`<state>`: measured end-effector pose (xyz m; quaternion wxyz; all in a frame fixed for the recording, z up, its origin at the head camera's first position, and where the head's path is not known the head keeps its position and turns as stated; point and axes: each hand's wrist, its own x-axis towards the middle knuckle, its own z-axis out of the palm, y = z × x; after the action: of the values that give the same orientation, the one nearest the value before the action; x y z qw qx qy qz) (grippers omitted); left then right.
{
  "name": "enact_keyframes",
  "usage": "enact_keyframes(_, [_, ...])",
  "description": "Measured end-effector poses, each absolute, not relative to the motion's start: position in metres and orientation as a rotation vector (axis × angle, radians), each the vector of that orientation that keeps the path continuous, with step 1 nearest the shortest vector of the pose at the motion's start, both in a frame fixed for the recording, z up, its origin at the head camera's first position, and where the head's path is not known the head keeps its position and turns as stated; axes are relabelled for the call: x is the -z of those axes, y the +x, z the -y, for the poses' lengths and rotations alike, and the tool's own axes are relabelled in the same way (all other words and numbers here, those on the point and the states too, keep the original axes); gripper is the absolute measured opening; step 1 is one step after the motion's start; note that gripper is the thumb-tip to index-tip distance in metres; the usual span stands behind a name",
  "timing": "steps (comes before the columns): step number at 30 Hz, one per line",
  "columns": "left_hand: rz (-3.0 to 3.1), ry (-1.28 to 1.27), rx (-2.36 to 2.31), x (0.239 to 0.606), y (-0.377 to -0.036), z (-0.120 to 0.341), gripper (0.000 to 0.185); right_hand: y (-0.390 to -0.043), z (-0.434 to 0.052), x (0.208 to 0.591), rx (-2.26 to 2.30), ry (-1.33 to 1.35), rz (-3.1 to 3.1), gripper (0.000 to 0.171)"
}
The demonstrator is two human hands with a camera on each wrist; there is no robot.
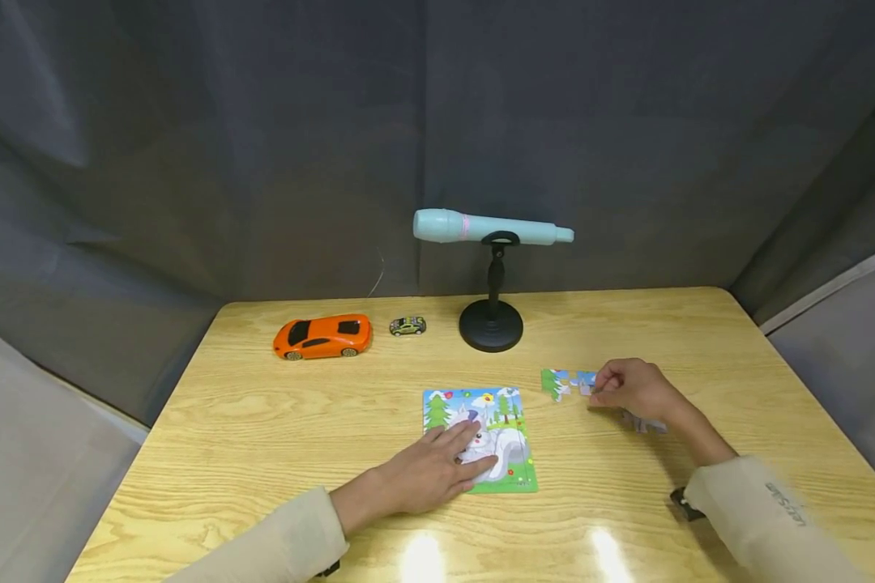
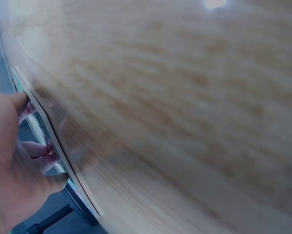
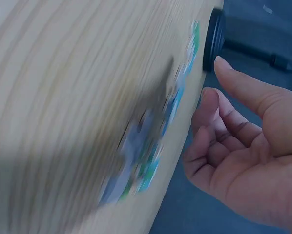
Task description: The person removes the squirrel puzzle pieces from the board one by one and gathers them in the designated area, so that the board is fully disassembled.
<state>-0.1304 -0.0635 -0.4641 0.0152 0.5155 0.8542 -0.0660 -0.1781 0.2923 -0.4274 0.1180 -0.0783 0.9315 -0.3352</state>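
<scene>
A square jigsaw puzzle point(image 1: 514, 441) with a squirrel, trees and flowers lies on the table. My left hand point(image 1: 430, 470) rests on its left part with fingers spread, covering some of the picture. In the left wrist view, the fingertips point(image 2: 58, 181) of that hand touch the puzzle's face close to its edge. To the right, my right hand point(image 1: 638, 389) is over several loose puzzle pieces point(image 1: 557, 382). Its fingers are loosely bent and the thumb point(image 3: 234, 80) stands apart from them, with nothing between. Grey pieces point(image 1: 645, 423) show partly under that hand's wrist.
A light blue microphone point(image 1: 510, 229) sits on a black stand point(image 1: 492, 325) at the back of the wooden table point(image 1: 299, 429). An orange toy car point(image 1: 324, 337) and a small patterned toy car point(image 1: 407, 326) stand left of it. Dark curtains hang behind.
</scene>
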Motion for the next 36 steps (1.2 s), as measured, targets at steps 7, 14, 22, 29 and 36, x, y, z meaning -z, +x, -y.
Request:
enact_keyframes(7, [-2.669,1.563,0.170,0.466,-0.129,0.066,0.048,-0.182,-0.251,0.426,1.017,-0.328,-2.663,0.021])
enact_keyframes(14, [-2.644,1.466,0.080,0.464,-0.129,0.074,0.049,-0.186,-0.214,0.431,1.039,-0.378,-2.609,0.020])
enact_keyframes(22, [-2.624,1.444,0.018,0.462,-0.126,0.085,0.049,-0.186,-0.177,0.439,1.119,-0.486,-2.537,0.024])
enact_keyframes(29, [-2.631,1.465,0.026,0.463,-0.127,0.087,0.051,-0.183,-0.156,0.448,1.087,-0.474,-2.527,0.024])
enact_keyframes(36, [-2.629,1.485,0.051,0.461,-0.129,0.087,0.051,-0.182,-0.144,0.452,1.094,-0.482,-2.525,0.026])
